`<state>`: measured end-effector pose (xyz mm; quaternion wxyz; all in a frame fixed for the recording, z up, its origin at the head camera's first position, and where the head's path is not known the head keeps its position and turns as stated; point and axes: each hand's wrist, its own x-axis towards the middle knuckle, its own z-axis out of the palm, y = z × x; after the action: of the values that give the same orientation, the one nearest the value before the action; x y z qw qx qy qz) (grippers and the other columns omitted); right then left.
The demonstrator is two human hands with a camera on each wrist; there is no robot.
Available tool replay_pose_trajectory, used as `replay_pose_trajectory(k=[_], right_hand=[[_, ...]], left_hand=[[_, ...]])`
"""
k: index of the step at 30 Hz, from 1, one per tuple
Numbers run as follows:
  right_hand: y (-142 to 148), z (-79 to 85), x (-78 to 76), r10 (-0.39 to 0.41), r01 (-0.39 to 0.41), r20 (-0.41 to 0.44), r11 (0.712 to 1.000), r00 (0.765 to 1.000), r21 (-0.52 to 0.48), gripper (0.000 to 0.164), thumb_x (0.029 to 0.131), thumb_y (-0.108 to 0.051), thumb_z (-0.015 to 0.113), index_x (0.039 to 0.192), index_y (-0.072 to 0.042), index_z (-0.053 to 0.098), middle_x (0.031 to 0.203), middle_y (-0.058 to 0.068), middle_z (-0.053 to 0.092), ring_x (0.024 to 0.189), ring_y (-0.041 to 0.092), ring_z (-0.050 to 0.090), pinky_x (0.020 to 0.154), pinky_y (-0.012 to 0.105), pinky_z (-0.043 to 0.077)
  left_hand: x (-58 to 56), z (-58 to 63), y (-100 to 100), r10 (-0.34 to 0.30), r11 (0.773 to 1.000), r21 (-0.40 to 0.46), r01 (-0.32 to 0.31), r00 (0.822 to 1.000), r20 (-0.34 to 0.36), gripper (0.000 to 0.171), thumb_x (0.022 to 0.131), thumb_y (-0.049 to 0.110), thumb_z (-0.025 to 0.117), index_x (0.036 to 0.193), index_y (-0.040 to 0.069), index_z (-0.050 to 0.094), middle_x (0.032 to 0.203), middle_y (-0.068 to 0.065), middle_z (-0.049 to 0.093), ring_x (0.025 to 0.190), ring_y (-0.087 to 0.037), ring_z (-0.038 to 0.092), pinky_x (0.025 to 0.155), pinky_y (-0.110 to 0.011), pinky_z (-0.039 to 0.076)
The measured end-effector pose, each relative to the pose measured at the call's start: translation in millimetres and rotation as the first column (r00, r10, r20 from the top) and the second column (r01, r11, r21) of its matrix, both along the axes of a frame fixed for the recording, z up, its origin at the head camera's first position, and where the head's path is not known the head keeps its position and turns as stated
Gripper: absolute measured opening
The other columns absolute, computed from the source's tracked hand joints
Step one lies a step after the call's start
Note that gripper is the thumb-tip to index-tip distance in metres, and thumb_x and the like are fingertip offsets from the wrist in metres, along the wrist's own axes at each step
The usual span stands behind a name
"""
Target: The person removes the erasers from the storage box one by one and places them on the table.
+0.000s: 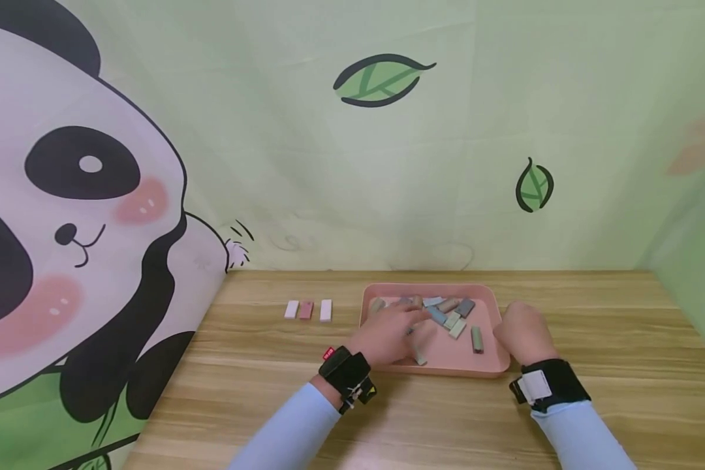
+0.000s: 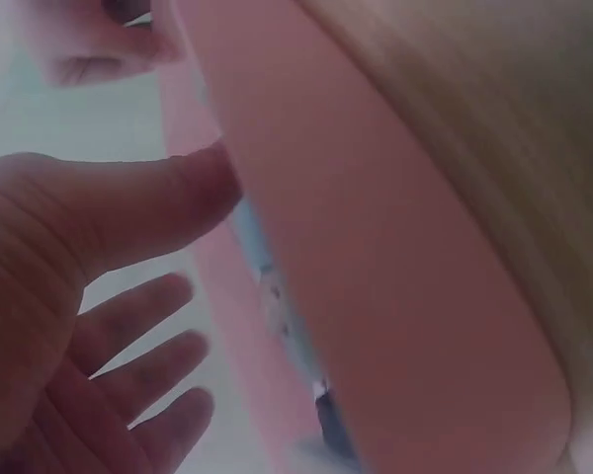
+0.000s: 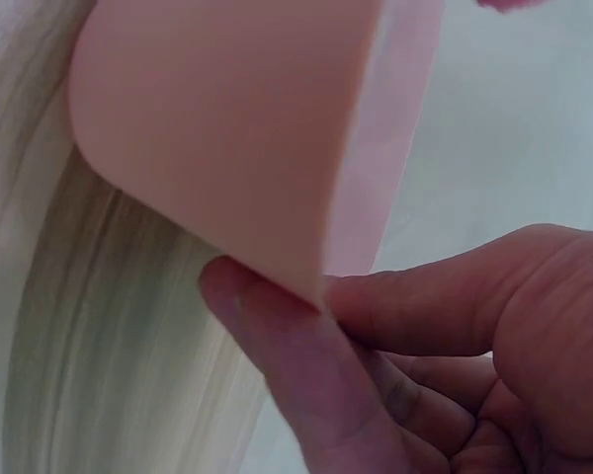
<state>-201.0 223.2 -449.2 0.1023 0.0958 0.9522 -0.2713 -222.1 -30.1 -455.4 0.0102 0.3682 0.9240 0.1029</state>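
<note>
A pink tray (image 1: pixel 440 363) lies on the table with several small rectangular blocks (image 1: pixel 457 326) inside, in grey, blue, green and tan. Over the tray's left part reaches my left hand (image 1: pixel 384 333), its fingers spread among the blocks and hiding some of them. The left wrist view shows the thumb (image 2: pixel 168 202) extended past the tray's rim, the other fingers loosely bent. Whether its fingertips touch a block is not visible. At the tray's right side, my right hand (image 1: pixel 525 333) pinches the rim between thumb and index finger, as the right wrist view shows (image 3: pixel 415 365).
Left of the tray, a white block (image 1: pixel 292 309), a red block (image 1: pixel 307 310) and another white block (image 1: pixel 326 310) stand in a row on the wooden table (image 1: pixel 258 391). A green cloth (image 1: pixel 388 215) with a panda print hangs behind.
</note>
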Motion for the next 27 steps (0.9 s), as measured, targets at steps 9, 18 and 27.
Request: replay_pose_trajectory(k=[9,18,27], right_hand=[[9,4.8,-10.0,0.080,-0.068,0.106,0.992,0.991,-0.110,0.022,0.082,-0.008,0.045,0.077,0.004,0.062,0.064,0.010,0.056,0.052,0.018,0.058,0.047,0.027,0.046],[9,6.2,-16.9,0.073,-0.058,0.104,0.989,0.992,-0.136,0.022,0.081,-0.007,0.045,0.080,0.005,0.063,0.066,0.011,0.058,0.053,0.020,0.060,0.048,0.027,0.048],[7,9.9,-17.1,0.083,-0.071,0.104,0.990,0.991,-0.118,0.021,0.080,-0.007,0.046,0.077,0.006,0.062,0.064,0.011,0.059,0.050,0.017,0.061,0.047,0.026,0.049]], left_hand=[[4.3,-5.8,15,-0.027,0.995,-0.093,0.037,0.995,0.098,0.037,0.081,0.009,0.066,0.114,0.026,0.066,0.112,0.012,0.066,0.101,-0.003,0.060,0.084,-0.019,0.049],[8.2,-2.5,16,0.000,0.995,-0.098,0.020,0.978,0.207,0.027,0.084,0.012,0.066,0.105,0.027,0.070,0.105,0.013,0.067,0.099,-0.001,0.058,0.088,-0.020,0.047],[8.7,-3.4,17,-0.017,0.996,-0.079,0.033,0.980,0.197,0.019,0.085,0.013,0.064,0.097,0.025,0.073,0.094,0.014,0.068,0.091,0.000,0.058,0.082,-0.018,0.049]])
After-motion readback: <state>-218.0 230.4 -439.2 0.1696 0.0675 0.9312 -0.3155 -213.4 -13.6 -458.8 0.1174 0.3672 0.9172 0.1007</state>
